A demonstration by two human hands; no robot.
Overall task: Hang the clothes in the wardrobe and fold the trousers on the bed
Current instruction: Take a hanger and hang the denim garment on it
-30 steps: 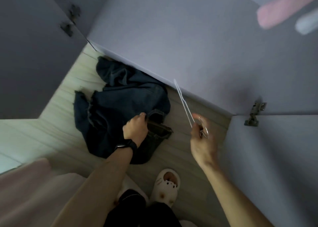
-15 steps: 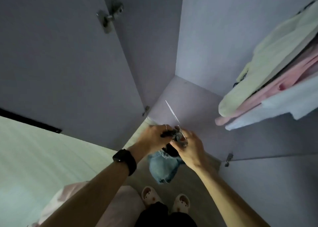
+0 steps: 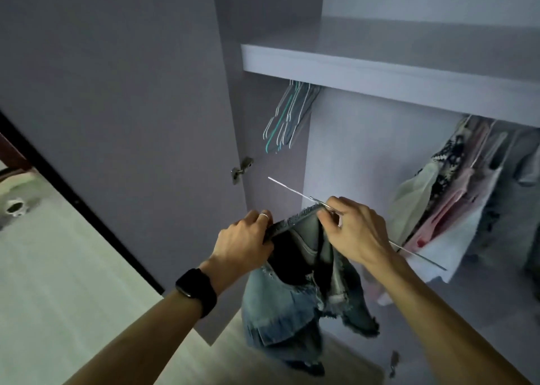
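Lilac wardrobe (image 3: 380, 72) doors stand open. The left hand (image 3: 245, 238) grips the denim garment (image 3: 292, 305) by its waistband, and the right hand (image 3: 353, 232) pinches it against a wire hanger (image 3: 292, 190). The hanging step seems underway. Next, it probably needs fixing on and hooking up beside the empty hangers (image 3: 287, 116).

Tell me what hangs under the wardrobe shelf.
Empty wire hangers at the left, hung clothes at the right. The rail itself is hidden behind the shelf edge.
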